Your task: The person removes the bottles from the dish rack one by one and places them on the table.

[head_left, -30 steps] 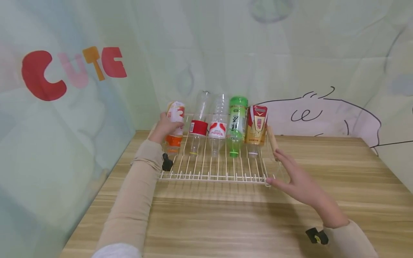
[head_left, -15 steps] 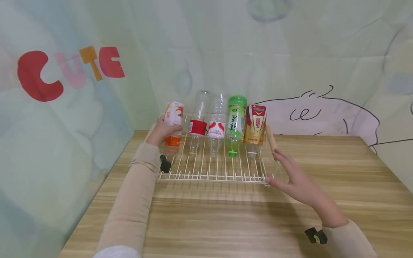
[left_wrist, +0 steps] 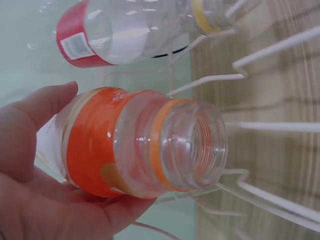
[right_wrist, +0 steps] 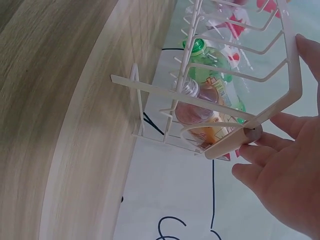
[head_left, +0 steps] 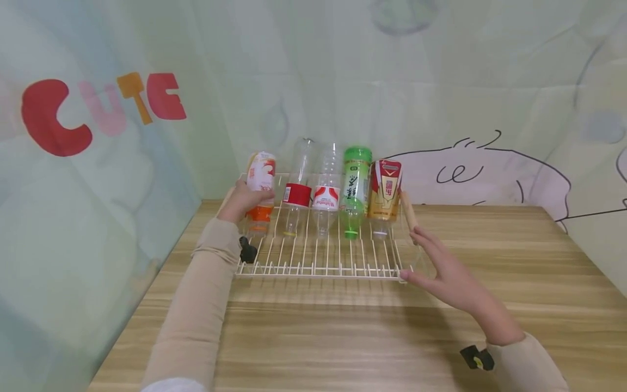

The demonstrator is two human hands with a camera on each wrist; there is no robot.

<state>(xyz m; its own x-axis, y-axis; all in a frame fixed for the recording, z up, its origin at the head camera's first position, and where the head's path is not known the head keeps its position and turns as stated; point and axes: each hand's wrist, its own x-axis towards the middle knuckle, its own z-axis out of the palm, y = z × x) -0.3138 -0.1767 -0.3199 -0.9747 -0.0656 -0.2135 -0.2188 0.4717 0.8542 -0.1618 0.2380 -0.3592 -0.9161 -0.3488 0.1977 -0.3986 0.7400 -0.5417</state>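
My left hand (head_left: pixel 241 200) holds a plastic bottle with a white and orange label (head_left: pixel 261 185) at the rack's left end. In the left wrist view, its open neck (left_wrist: pixel 200 145) points down toward the white wires. My right hand (head_left: pixel 453 280) reaches to the right side of the white wire rack (head_left: pixel 318 270). In the right wrist view, its fingertips touch the wooden handle (right_wrist: pixel 227 146) and its thumb is at the frame. Right of the held bottle, a red-label bottle (head_left: pixel 296 195), a clear bottle (head_left: pixel 326 198), a green bottle (head_left: pixel 356 185) and a red-and-gold bottle (head_left: pixel 385 190) lean neck down.
The rack stands on a wood-grain table (head_left: pixel 343 337) before a printed cloth backdrop (head_left: pixel 313 81). A black clip-like piece (head_left: pixel 247 250) is by the left wrist, another black piece (head_left: pixel 477 358) by the right sleeve.
The whole head view has drifted slightly left. My left hand sits a little lower and further left on the orange-and-white bottle. The right hand stays at the rack's side.
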